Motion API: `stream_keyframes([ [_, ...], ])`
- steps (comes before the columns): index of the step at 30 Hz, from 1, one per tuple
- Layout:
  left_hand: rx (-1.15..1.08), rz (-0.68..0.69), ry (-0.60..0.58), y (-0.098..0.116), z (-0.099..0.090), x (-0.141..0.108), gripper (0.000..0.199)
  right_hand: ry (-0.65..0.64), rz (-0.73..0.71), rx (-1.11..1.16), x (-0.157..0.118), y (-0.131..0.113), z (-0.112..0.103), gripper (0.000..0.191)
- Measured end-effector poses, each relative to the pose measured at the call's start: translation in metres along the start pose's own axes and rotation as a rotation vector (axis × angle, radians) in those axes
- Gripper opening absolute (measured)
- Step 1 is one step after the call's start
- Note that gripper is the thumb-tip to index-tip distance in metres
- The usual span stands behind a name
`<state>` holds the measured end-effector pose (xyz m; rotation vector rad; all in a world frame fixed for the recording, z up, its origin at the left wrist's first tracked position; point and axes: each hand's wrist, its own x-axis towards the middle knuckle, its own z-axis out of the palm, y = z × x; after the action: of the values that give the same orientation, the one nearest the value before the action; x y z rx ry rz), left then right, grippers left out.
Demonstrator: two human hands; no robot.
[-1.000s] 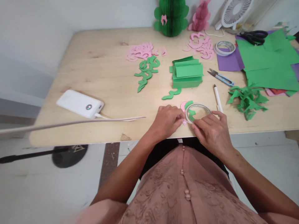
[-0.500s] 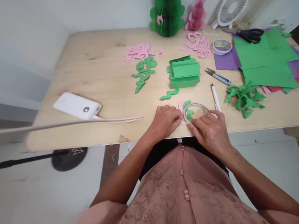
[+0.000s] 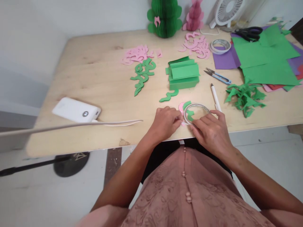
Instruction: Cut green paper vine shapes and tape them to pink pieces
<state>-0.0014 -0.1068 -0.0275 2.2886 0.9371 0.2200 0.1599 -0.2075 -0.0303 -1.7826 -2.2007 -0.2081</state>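
Observation:
A roll of tape (image 3: 185,117) is held near the table's front edge by my right hand (image 3: 211,129), whose fingers press on its lower right rim. To its left, my left hand (image 3: 167,122) is closed in a pinch at the tape's loose end beside the roll. A curved green paper piece (image 3: 187,104) and a pink paper piece (image 3: 181,106) lie partly under and beside the roll. Just above them sits a wavy green cutout (image 3: 169,96). A folded green paper stack (image 3: 184,73) stands farther back.
Pink cutouts (image 3: 136,54) and green cutouts (image 3: 143,74) lie behind my left hand. A power bank (image 3: 75,109) with a cable is at the left. Snips (image 3: 217,76), a pen (image 3: 216,97), green scraps (image 3: 246,98), scissors (image 3: 249,33) and another tape roll (image 3: 220,46) lie at the right.
The camera view has shifted slightly, moving the table items a little to the left in the picture. Both hands keep nearly the same pose at the tape.

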Motion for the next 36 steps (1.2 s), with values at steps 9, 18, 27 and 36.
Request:
stream_keyframes([
  [9, -0.001, -0.006, -0.002, 0.001, -0.001, 0.000, 0.016, 0.004, 0.002, 0.028, -0.001, 0.002, 0.001, 0.021],
  [18, 0.027, -0.006, 0.002, 0.001, 0.000, 0.000, 0.015, 0.047, 0.049, 0.003, -0.001, -0.001, 0.006, 0.020],
  [27, 0.018, -0.011, -0.003, 0.002, -0.001, 0.000, 0.014, 0.082, 0.070, -0.027, 0.002, -0.002, 0.009, 0.026],
  [36, 0.014, -0.019, 0.003, 0.002, -0.001, 0.000, 0.013, 0.097, 0.073, -0.064, 0.004, -0.003, 0.012, 0.029],
])
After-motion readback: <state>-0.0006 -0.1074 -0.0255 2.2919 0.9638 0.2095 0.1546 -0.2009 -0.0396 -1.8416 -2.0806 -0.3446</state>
